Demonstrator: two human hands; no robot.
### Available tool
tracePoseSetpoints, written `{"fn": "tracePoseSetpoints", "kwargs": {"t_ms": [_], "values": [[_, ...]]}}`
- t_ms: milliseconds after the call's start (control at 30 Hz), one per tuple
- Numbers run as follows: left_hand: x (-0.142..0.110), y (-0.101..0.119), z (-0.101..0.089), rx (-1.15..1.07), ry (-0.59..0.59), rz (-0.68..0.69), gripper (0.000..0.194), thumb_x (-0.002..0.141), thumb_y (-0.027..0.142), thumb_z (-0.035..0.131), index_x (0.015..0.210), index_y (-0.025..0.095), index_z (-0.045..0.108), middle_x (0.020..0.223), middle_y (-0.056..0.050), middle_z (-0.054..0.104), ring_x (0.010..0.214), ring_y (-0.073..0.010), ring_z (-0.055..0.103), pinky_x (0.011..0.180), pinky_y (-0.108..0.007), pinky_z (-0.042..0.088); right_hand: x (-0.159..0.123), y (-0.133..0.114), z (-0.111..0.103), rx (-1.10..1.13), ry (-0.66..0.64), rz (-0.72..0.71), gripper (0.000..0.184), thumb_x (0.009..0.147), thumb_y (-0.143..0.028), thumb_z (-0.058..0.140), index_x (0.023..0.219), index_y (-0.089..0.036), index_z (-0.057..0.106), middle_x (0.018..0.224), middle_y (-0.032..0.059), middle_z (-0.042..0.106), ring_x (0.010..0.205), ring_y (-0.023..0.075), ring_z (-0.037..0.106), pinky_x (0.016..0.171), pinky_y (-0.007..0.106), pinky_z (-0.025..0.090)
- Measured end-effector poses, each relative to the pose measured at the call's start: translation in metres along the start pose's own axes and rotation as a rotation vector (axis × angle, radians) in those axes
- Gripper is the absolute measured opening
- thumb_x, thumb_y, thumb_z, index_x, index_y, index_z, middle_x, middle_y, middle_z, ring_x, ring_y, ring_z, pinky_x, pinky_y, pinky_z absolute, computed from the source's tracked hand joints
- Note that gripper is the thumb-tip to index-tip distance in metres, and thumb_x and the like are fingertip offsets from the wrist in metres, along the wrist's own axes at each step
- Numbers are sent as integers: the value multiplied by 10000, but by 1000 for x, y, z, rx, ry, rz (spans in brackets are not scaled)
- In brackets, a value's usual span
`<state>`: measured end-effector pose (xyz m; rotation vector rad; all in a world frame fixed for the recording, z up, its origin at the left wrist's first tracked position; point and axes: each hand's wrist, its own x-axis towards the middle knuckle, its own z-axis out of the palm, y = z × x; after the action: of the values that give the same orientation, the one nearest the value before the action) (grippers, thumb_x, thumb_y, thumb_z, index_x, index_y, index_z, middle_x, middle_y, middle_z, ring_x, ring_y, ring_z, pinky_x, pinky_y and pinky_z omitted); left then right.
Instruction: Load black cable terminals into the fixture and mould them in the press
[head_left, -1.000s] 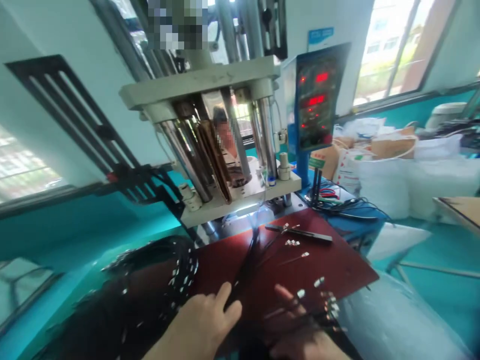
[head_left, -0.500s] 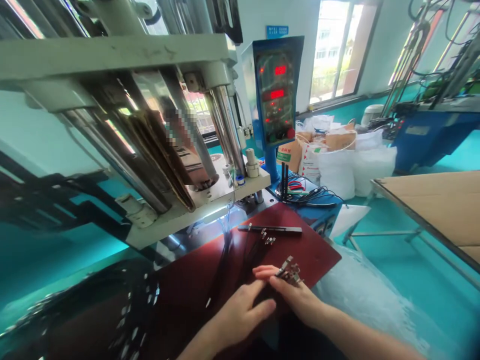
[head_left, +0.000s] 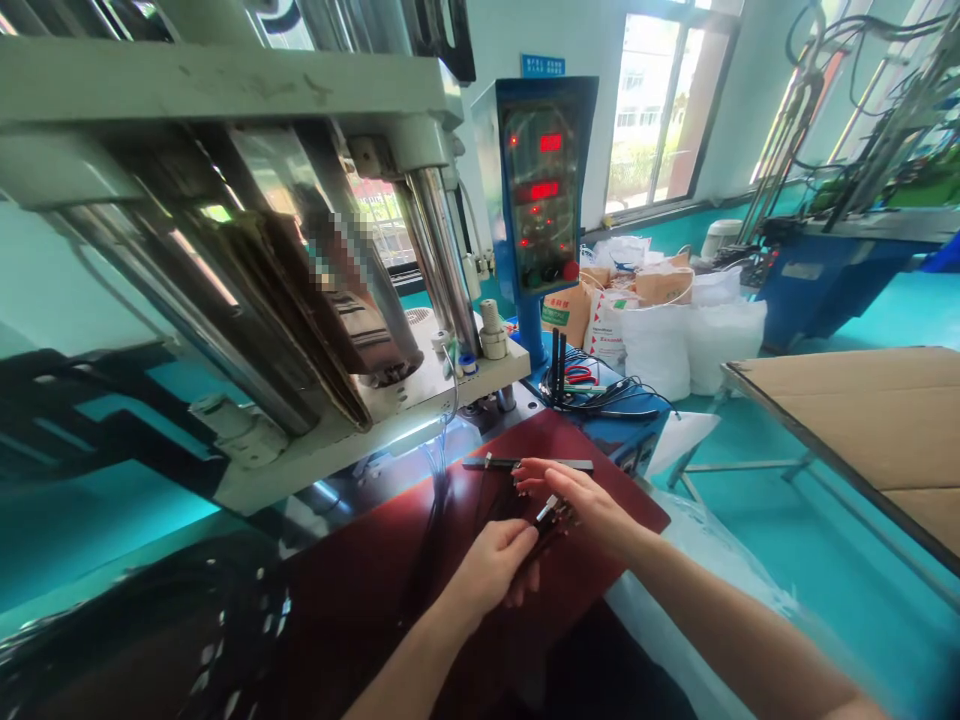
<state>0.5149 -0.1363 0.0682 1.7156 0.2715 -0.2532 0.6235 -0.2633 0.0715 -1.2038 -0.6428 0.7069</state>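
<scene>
Left hand (head_left: 491,560): closed around a bunch of dark cables with metal plugs (head_left: 550,512), thumb laid on top; its lower fingers are partly hidden beneath. Right hand (head_left: 585,505): held over the plug ends, fingers bent; whether anything is gripped by it cannot be told, as the palm is turned away. The bunch is held between both hands, above the red-brown board (head_left: 637,512); its count of plugs cannot be made out.

Dark bar (head_left: 581,466): laid on the board just beyond the right fingertips, its middle covered by them. Loose cables (head_left: 424,560): spread beyond and left of the left hand, lost in shadow. Cable heap (head_left: 150,590): placed well left of the left hand, cut off by the picture's edge, blurred.

Press (head_left: 487,380): stood beyond the hands, its top cut off. Person (head_left: 364,325): seen through the press, mostly hidden, face masked by pixels. Control box (head_left: 544,190): mounted beyond the right hand, red digits too smeared to be read. Sacks (head_left: 656,345): heaped farther off, partly overlapped by one another.
</scene>
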Motion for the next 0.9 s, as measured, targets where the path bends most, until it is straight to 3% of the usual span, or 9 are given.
{"fn": "tracePoseSetpoints", "kwargs": {"t_ms": [167,267,400,500,600,700,800,900], "values": [[-2,-1,0,34,239,108,396,830,536,354,780,167,492,573,3,567,400,-105,502,342,-185,348,6,1,9,-316,104,-45,377,844,-482,461,933,-149,613,749,27,611,658,153,551,604,267,441],[-7,4,-5,-68,310,157,424,809,565,384,820,165,521,681,-19,599,508,-137,552,406,-218,418,14,-19,20,-470,65,-150,356,849,-446,449,939,-148,622,732,18,617,607,131,524,540,233,411],[-22,22,-23,-25,431,279,386,804,507,440,831,153,590,755,-30,621,675,-163,567,592,-244,469,34,-61,41,-707,-102,-329,335,876,-353,416,1052,-144,611,862,44,665,712,143,573,648,241,432],[-38,36,-45,129,499,379,329,822,421,449,843,152,638,765,-30,630,774,-172,569,731,-249,447,54,-93,62,-865,-227,-478,284,872,-305,428,943,-133,643,789,36,658,682,130,568,644,229,414],[-58,46,-72,170,509,375,317,818,373,476,1024,179,620,897,-40,639,792,-160,572,704,-244,448,71,-125,89,-1027,-333,-607,253,859,-247,447,777,-125,652,641,8,596,591,101,504,589,214,374],[-81,54,-98,130,593,379,381,775,336,555,1133,206,552,1016,-53,621,839,-156,579,717,-250,457,83,-157,119,-1157,-435,-718,233,850,-203,461,748,-127,656,603,-12,561,552,81,451,563,210,337],[-100,64,-119,87,719,500,297,796,356,533,1029,180,588,995,-58,626,935,-167,563,812,-276,443,88,-183,150,-1285,-560,-792,218,830,-161,479,709,-146,660,586,-28,543,525,70,409,549,213,308],[-110,74,-130,-8,776,629,294,796,397,528,947,162,620,913,-53,636,878,-165,572,786,-286,460,90,-198,178,-1421,-680,-809,228,809,-146,492,649,-160,654,566,-28,533,513,74,393,537,229,288]]}}
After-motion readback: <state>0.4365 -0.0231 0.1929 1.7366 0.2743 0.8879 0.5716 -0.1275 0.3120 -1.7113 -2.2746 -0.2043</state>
